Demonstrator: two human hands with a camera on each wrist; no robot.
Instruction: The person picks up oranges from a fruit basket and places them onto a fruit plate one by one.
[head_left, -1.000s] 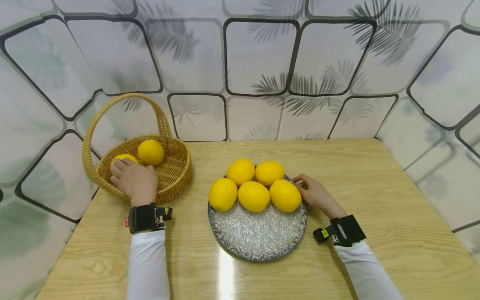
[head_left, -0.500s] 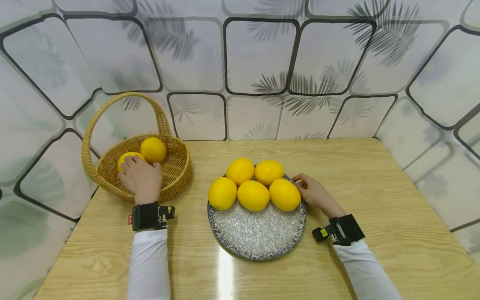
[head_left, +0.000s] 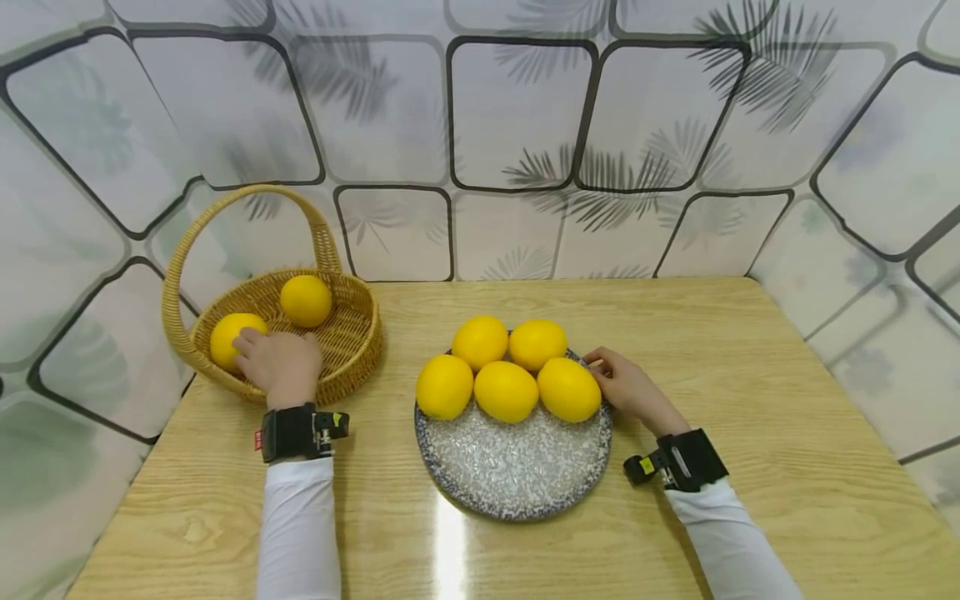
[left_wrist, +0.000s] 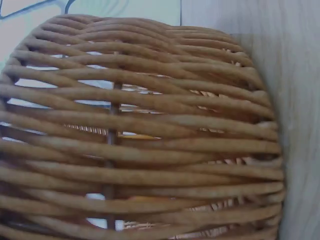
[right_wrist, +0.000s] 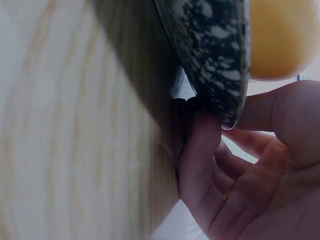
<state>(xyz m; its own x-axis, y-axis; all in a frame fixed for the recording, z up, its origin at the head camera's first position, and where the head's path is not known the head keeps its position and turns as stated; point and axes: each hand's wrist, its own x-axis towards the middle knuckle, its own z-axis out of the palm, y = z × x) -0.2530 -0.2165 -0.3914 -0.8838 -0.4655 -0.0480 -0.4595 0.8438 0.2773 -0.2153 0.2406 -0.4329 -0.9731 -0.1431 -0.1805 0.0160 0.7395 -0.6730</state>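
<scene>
In the head view my left hand (head_left: 283, 364) reaches palm down into a wicker basket (head_left: 358, 354). Its fingers lie at the right side of one lemon (head_left: 232, 340), with the fingertips partly hidden. A second lemon (head_left: 306, 301) sits farther back in the basket. At the right, my right hand (head_left: 633, 387) grips the rim of a speckled round plate (head_left: 517, 471). In the right wrist view the thumb is above the plate's rim (right_wrist: 220, 65) and the fingers (right_wrist: 200, 165) are beneath it. Several lemons (head_left: 507, 392) rest on the far half of the plate.
The basket's tall arched handle (head_left: 176, 275) rises over its left and back. Woven basket wall (left_wrist: 140, 125) fills most of the left wrist view. A wooden table (head_left: 675, 321) meets a patterned wall covering (head_left: 517, 117) at the back.
The lemon under my left hand first shifted right, then left, and now shows more beside the fingers. The second lemon moved slightly right. My right hand stays at the plate.
</scene>
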